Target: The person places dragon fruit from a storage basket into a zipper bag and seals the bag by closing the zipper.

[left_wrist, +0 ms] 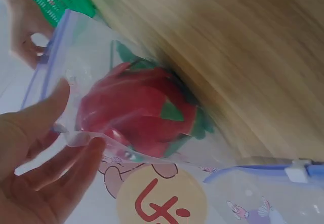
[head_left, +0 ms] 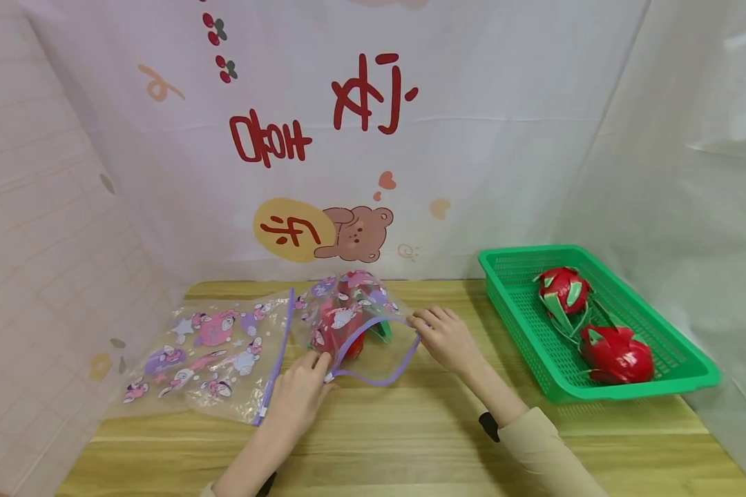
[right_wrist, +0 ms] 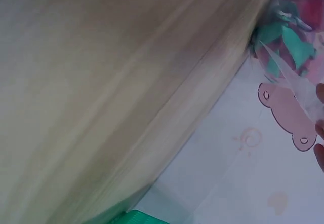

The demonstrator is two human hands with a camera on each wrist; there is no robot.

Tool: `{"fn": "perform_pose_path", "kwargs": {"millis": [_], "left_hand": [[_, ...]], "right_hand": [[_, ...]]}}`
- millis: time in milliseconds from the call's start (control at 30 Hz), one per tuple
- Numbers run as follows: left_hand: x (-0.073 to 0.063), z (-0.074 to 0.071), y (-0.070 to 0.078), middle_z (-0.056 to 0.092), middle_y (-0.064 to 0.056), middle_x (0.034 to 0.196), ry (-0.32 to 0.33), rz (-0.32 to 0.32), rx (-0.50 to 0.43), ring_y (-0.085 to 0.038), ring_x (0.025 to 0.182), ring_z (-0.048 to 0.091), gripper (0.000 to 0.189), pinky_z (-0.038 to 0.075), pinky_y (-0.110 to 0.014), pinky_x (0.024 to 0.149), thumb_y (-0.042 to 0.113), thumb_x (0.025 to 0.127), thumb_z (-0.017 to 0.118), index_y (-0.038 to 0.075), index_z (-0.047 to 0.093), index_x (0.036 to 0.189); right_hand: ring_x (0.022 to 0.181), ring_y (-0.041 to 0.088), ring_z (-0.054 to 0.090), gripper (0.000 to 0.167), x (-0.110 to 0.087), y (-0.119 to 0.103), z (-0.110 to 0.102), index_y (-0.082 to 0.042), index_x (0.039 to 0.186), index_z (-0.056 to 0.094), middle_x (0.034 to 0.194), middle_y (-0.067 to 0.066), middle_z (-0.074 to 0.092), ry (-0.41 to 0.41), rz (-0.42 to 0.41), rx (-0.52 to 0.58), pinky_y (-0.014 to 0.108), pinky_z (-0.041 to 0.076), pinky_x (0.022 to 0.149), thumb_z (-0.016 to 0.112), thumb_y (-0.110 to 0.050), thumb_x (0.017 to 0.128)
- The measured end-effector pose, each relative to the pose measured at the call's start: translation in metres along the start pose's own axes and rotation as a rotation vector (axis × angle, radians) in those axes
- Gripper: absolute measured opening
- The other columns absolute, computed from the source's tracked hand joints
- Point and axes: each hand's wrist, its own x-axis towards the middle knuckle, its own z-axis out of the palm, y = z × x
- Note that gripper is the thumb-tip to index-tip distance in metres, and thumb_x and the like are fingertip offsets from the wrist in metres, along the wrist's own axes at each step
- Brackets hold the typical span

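Observation:
A clear zip bag (head_left: 342, 314) with purple trim and cartoon prints lies on the table, its mouth spread toward me. Inside it is a red dragon fruit (left_wrist: 139, 107) with green scales, seen through the plastic. My left hand (head_left: 301, 390) pinches the left corner of the mouth between thumb and fingers, by the white slider (head_left: 329, 377). At the opposite corner, my right hand (head_left: 447, 339) pinches the purple edge. Only the fingertips (right_wrist: 320, 127) of that hand enter the right wrist view, beside the plastic.
Flat on the left lies a second printed zip bag (head_left: 224, 359), its purple zip edge facing the first. A green plastic basket (head_left: 516, 331) on the right holds two dragon fruits (head_left: 618, 355). White printed sheeting (head_left: 447, 152) walls the wooden table (head_left: 398, 442) at back and sides.

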Motion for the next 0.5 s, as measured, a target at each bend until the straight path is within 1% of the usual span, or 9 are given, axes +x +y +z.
{"fn": "perform_pose_path", "kwargs": {"millis": [33,100,200,300,367,433,500], "left_hand": [[0.0,0.0,-0.001,0.064,-0.006,0.081,0.009,0.026,0.036,-0.019,0.063,0.061,0.035,0.048,-0.026,0.044,0.015,0.065,0.084,0.008,0.059,0.088],[-0.001,0.0,-0.004,0.067,-0.006,0.082,0.025,0.076,0.094,-0.019,0.063,0.061,0.027,0.046,-0.026,0.042,0.007,0.067,0.081,0.008,0.061,0.086],[-0.004,-0.002,-0.01,0.07,-0.007,0.081,0.035,0.117,0.159,-0.019,0.063,0.064,0.021,0.047,-0.026,0.042,-0.001,0.068,0.076,0.008,0.064,0.083],[-0.007,-0.005,-0.016,0.071,-0.006,0.079,0.038,0.118,0.183,-0.02,0.065,0.066,0.017,0.048,-0.027,0.042,0.002,0.068,0.076,0.008,0.066,0.081],[-0.009,-0.007,-0.019,0.07,-0.005,0.076,0.04,0.123,0.189,-0.02,0.063,0.065,0.016,0.046,-0.028,0.041,0.004,0.069,0.076,0.008,0.065,0.08],[-0.009,-0.007,-0.021,0.069,-0.005,0.074,0.046,0.142,0.188,-0.019,0.061,0.064,0.014,0.043,-0.027,0.039,0.007,0.07,0.075,0.008,0.066,0.08],[-0.01,-0.006,-0.023,0.068,-0.005,0.072,0.058,0.176,0.187,-0.018,0.058,0.062,0.012,0.04,-0.024,0.038,0.006,0.07,0.074,0.007,0.065,0.079]], "right_hand": [[0.085,0.021,0.064,0.03,0.001,-0.001,0.002,-0.008,0.097,0.068,0.095,0.005,0.07,0.017,0.004,-0.003,0.032,0.054,0.07,0.08,-0.006,0.07],[0.079,0.02,0.064,0.021,0.001,0.0,0.005,-0.007,0.088,0.069,0.087,0.004,0.071,0.049,0.024,-0.004,0.031,0.054,0.066,0.079,-0.007,0.069],[0.073,0.02,0.064,0.014,-0.002,0.002,0.008,-0.006,0.077,0.07,0.079,0.005,0.07,0.07,0.081,0.019,0.032,0.054,0.064,0.079,-0.004,0.067],[0.072,0.021,0.064,0.015,-0.007,0.006,0.01,-0.007,0.073,0.069,0.077,0.005,0.069,0.053,0.133,0.043,0.033,0.055,0.064,0.08,0.0,0.066],[0.072,0.021,0.064,0.014,-0.01,0.009,0.011,-0.007,0.073,0.069,0.076,0.004,0.069,0.038,0.155,0.057,0.033,0.055,0.064,0.079,0.0,0.066],[0.072,0.022,0.064,0.014,-0.011,0.01,0.011,-0.008,0.073,0.069,0.076,0.004,0.069,0.027,0.167,0.063,0.034,0.054,0.063,0.078,0.0,0.067],[0.072,0.021,0.064,0.013,-0.011,0.012,0.012,-0.008,0.073,0.069,0.076,0.003,0.069,0.021,0.173,0.062,0.034,0.054,0.063,0.077,0.0,0.067]]}}
